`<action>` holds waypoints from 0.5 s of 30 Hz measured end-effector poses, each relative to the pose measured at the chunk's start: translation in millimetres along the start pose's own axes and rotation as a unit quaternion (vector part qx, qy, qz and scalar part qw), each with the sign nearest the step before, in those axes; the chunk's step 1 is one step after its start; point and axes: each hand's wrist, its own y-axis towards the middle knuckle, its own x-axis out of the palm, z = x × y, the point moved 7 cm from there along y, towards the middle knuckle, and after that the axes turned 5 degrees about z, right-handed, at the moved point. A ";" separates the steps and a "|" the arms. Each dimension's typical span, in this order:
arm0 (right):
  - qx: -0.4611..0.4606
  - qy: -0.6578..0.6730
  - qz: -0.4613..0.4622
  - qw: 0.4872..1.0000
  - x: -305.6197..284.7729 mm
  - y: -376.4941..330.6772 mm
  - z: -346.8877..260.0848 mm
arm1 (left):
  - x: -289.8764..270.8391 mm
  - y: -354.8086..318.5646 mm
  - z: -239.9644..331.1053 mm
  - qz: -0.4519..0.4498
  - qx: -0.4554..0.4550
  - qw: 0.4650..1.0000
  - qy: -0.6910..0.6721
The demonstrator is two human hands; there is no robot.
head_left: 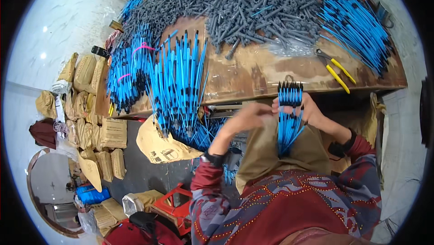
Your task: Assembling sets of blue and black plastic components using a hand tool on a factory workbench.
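Note:
A bundle of thin blue rods with black pointed tips (289, 127) stands over my lap, tips toward the table. My right hand (309, 109) is closed around it from the right, just below the black ends. My left hand (251, 116) is at the bundle's left side, its fingers blurred by motion. Whether those fingers grip anything cannot be made out. Left of my hands, a large heap of the same blue rods (181, 73) leans from the table edge into an open brown paper sack (158, 148). Rod bundles tied with pink bands (129, 71) lie farther left.
Grey plastic pieces (253, 10) are piled across the wooden table (244, 71). Yellow-handled pliers (337, 71) lie near its right front edge, by more blue rods (355, 28). Brown packages (86, 123) are stacked at left, near a red stool (174, 204) and a round mirror (49, 195).

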 end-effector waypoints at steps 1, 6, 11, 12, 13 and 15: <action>-0.002 0.005 -0.008 1.000 3.7 0.9 -2.9 | -29.7 3.5 1.0 0.041 -0.019 0.998 -0.049; 0.052 -0.019 0.022 0.998 8.6 7.4 -5.0 | -139.8 74.8 20.8 0.359 0.061 0.887 0.283; 0.023 0.038 0.033 0.998 4.4 10.7 -11.2 | -159.1 115.2 13.5 0.425 0.091 0.796 0.422; 0.038 0.023 0.039 0.998 2.6 10.6 -9.2 | -162.5 116.9 5.2 0.429 0.062 0.790 0.434; 0.053 0.008 0.044 0.998 1.2 10.2 -7.4 | -165.6 117.4 -3.3 0.433 0.032 0.782 0.448; 0.069 -0.004 0.044 0.997 0.4 8.8 -5.8 | -168.1 118.0 -17.5 0.436 -0.002 0.771 0.464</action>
